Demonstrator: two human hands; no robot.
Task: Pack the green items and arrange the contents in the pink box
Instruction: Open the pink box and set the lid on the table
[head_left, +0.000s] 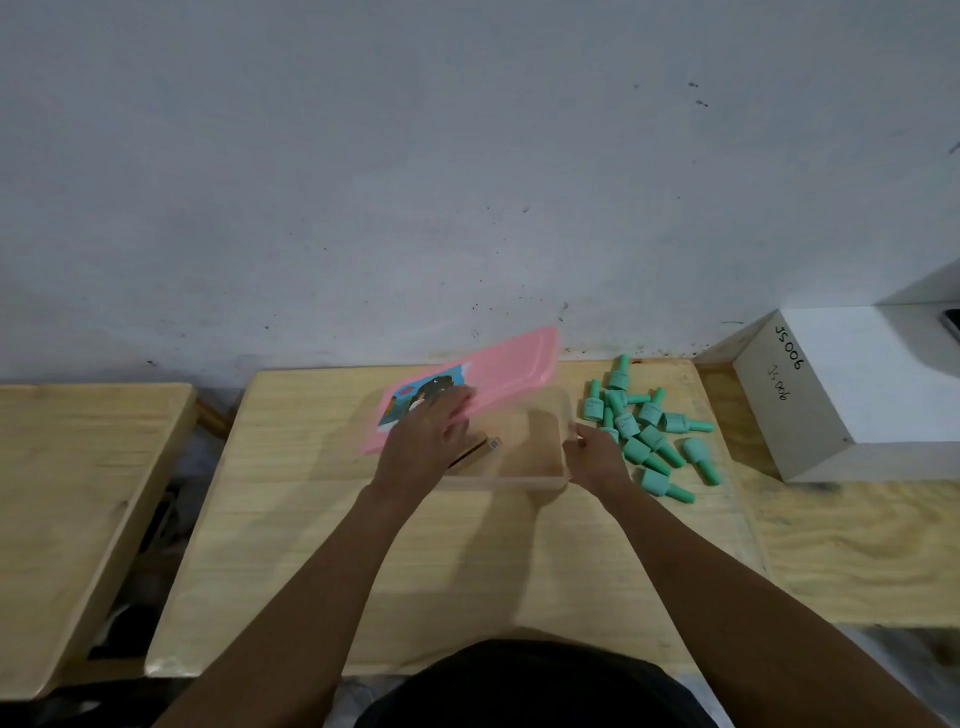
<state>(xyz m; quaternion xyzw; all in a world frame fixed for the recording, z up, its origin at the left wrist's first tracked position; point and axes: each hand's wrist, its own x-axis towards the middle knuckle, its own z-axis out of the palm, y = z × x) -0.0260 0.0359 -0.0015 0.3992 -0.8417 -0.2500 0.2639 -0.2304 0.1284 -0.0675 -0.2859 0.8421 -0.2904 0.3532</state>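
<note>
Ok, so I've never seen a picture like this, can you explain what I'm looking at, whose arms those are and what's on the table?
There is no machine here. A camera on a person's head looks down at their own arms. The left hand rests on a pink lid, tilted up off a clear box. The right hand is at the box's right wall; whether it grips is hard to tell. Right of the box, green bottles lie in a loose pile on the wooden table. A white box sits further right.

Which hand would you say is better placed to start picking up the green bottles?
Probably the right hand: it rests at the box's right edge, beside the green bottles. The left hand is on the pink lid, farther away.
</note>
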